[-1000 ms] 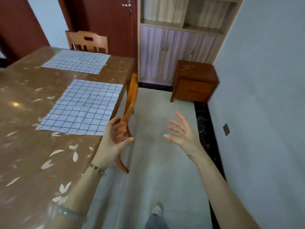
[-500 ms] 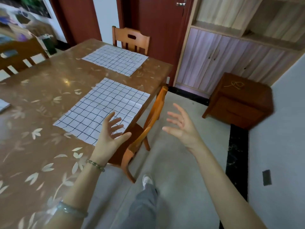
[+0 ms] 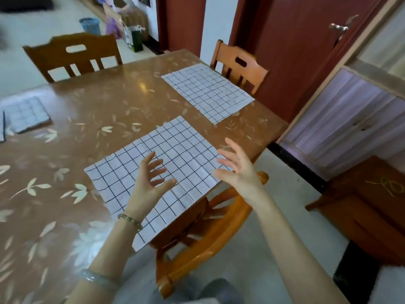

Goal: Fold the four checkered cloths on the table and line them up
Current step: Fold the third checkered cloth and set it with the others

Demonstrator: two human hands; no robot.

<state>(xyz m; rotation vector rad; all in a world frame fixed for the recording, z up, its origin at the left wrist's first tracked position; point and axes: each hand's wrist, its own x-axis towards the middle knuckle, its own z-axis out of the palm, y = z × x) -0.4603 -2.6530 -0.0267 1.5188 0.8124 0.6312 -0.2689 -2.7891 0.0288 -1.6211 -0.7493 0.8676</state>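
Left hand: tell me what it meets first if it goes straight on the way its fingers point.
Probably the near checkered cloth, spread flat ahead of the left hand; its height above the table is unclear.

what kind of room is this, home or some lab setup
Most likely a dining room in a home: a brown leaf-patterned dining table with a dark brown wooden chair and an orange wooden chair drawn up to it, plus a dark red door and a pale built-in cupboard.
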